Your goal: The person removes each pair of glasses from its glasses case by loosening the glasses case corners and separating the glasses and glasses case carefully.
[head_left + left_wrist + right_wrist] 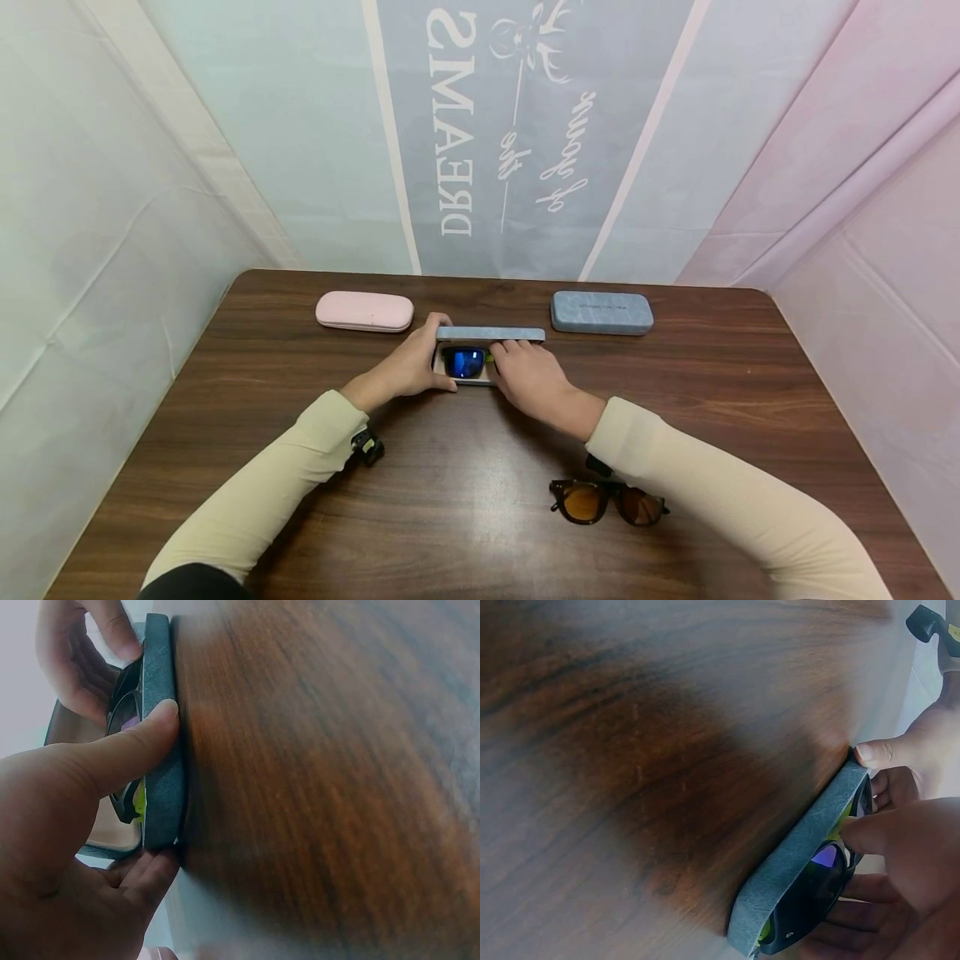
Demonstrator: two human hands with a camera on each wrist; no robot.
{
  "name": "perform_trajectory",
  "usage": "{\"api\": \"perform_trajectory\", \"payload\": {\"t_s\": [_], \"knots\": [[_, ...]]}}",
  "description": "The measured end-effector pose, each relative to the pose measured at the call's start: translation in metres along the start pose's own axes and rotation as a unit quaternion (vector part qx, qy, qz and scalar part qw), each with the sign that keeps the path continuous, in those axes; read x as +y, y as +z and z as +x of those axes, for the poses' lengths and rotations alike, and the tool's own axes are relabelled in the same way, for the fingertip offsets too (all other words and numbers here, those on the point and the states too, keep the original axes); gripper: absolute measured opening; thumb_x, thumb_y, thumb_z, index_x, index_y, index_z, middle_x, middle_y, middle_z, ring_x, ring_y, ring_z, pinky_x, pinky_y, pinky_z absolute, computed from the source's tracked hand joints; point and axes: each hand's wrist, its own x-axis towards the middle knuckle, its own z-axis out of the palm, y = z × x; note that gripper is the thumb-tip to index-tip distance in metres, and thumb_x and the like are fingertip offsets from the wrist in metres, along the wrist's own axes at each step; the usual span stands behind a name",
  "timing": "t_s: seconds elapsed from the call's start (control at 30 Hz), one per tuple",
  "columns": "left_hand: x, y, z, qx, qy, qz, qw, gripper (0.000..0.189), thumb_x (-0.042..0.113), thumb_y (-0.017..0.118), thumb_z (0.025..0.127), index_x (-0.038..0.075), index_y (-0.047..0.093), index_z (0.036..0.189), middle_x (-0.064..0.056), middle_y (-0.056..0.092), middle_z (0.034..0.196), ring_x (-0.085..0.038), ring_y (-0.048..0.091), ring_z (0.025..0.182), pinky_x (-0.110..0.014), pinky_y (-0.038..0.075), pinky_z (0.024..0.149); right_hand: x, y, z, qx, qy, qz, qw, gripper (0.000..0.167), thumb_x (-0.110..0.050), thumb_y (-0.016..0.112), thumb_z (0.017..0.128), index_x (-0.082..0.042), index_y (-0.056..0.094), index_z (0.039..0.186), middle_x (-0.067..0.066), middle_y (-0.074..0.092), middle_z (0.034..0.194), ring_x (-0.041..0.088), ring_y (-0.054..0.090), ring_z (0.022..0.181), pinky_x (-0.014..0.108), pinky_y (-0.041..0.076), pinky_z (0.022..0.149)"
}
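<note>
An open blue-grey glasses case (491,333) stands on the table, its lid raised at the back. Inside it sit dark sunglasses (466,362) with blue mirrored lenses and yellow-green temples. My left hand (408,362) grips the case's left end, thumb on the front wall (163,791) and fingers round the end. Over the right half, my right hand (531,375) holds the sunglasses; its thumb lies near their middle in the right wrist view, with the other fingers behind the frame (810,896). That hand hides the right lens from the head view.
A pink glasses case (364,311) lies closed at the back left. Another blue-grey case (602,312), also closed, is at the back right. Brown-lensed sunglasses (583,502) lie near the right forearm on the wooden table (420,517). A printed curtain (315,150) hangs behind.
</note>
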Motion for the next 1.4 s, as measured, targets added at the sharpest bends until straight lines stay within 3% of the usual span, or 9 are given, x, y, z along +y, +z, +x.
{"api": "perform_trajectory", "payload": {"t_s": [0.27,0.67,0.83,1.4], "knots": [[-0.0007,0.0008,0.0010,0.001,0.000,-0.004,1.0000,0.093,0.016,0.096,0.071,0.004,0.030,0.136,-0.018,0.056,0.128,-0.030,0.054,0.121,-0.046,0.042,0.105,0.0003,-0.0023,0.0001,0.013,0.006,0.029,0.9995,0.019,-0.022,0.067,0.100,-0.006,0.066,0.110,0.007,0.068,0.093,0.023,0.067,0.082,0.038,0.057,0.069],[0.0019,-0.0011,-0.0009,-0.001,0.004,-0.005,1.0000,0.092,0.015,0.095,0.072,0.005,0.029,0.135,-0.019,0.055,0.129,-0.031,0.054,0.121,-0.047,0.043,0.104,0.0038,-0.0009,0.0004,0.067,-0.017,0.020,0.9974,0.013,-0.021,0.072,0.098,-0.010,0.066,0.096,0.002,0.063,0.076,0.017,0.063,0.066,0.033,0.052,0.055],[0.0006,-0.0005,-0.0004,0.005,0.013,-0.005,0.9999,0.092,0.014,0.096,0.071,0.005,0.030,0.135,-0.019,0.055,0.128,-0.032,0.053,0.121,-0.047,0.042,0.106,0.0030,-0.0032,-0.0003,0.089,-0.033,0.000,0.9955,0.011,-0.019,0.073,0.097,-0.009,0.069,0.098,0.003,0.066,0.078,0.017,0.064,0.066,0.032,0.052,0.052],[-0.0006,0.0001,-0.0009,-0.005,-0.001,-0.007,1.0000,0.093,0.016,0.094,0.073,0.004,0.029,0.138,-0.019,0.053,0.129,-0.031,0.053,0.121,-0.047,0.043,0.104,0.0001,-0.0015,0.0020,0.156,-0.088,-0.057,0.9823,0.010,-0.012,0.071,0.096,-0.010,0.069,0.087,0.003,0.060,0.067,0.014,0.057,0.053,0.028,0.046,0.044]]}}
